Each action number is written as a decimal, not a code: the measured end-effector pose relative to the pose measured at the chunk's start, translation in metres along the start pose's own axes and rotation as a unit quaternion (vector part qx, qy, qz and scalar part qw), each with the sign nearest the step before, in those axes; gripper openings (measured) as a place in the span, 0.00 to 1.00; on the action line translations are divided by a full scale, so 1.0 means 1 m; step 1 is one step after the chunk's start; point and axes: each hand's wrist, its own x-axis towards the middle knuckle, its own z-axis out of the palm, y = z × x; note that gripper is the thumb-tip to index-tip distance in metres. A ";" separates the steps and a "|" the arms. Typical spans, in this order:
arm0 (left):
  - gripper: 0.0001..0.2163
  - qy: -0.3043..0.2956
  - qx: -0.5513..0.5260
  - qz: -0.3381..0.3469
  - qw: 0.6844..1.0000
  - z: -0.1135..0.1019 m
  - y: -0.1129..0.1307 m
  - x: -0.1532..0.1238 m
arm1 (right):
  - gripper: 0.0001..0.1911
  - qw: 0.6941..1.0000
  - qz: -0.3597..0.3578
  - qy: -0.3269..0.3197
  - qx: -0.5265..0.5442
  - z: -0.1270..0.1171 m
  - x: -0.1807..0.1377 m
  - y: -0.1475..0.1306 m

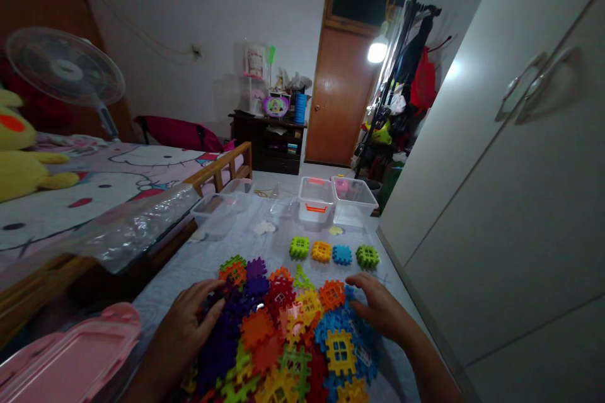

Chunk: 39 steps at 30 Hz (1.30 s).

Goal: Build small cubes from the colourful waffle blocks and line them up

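Observation:
A heap of colourful interlocking plastic tiles (288, 340) lies on the floor mat in front of me. My left hand (189, 324) rests on the heap's left side over purple tiles, fingers stretched out. My right hand (378, 305) lies flat on the right side over blue tiles, fingers spread. Beyond the heap a row of assembled cubes stands: light green (299, 247), orange (321, 251), blue (342, 254) and green (367, 256).
Two clear plastic bins (354, 201) stand at the far end of the mat, two more (217, 211) to the left. A pink lid (70, 359) lies at near left. A bed (118, 182) runs along the left, a wardrobe (496, 201) along the right.

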 end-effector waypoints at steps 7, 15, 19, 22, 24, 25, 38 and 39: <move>0.17 0.013 0.002 -0.001 1.000 0.002 0.000 0.001 | 0.28 1.000 -0.019 -0.001 -0.017 0.022 0.013 -0.013; 0.15 0.012 0.001 0.004 1.000 0.000 0.005 0.000 | 0.26 0.998 -0.042 0.041 0.023 0.022 0.013 -0.023; 0.15 0.012 0.004 0.009 1.000 -0.001 0.006 -0.001 | 0.17 0.992 -0.068 0.064 0.086 0.025 0.013 -0.026; 0.15 0.016 0.005 0.009 1.000 -0.001 0.006 -0.001 | 0.14 0.987 -0.055 0.085 0.122 0.032 0.016 -0.026; 0.15 0.017 0.003 0.010 1.000 -0.002 0.007 0.000 | 0.16 0.983 -0.040 0.103 0.144 0.035 0.018 -0.024; 0.15 0.017 0.002 0.010 1.000 -0.002 0.007 0.000 | 0.16 0.981 -0.035 0.119 0.152 0.036 0.019 -0.023; 0.15 0.019 -0.003 0.003 1.000 -0.003 0.009 0.000 | 0.19 0.997 -0.070 0.029 0.009 0.025 0.008 -0.020; 0.14 0.018 -0.004 0.003 1.000 -0.003 0.009 0.000 | 0.19 0.997 -0.068 0.031 0.010 0.025 0.007 -0.019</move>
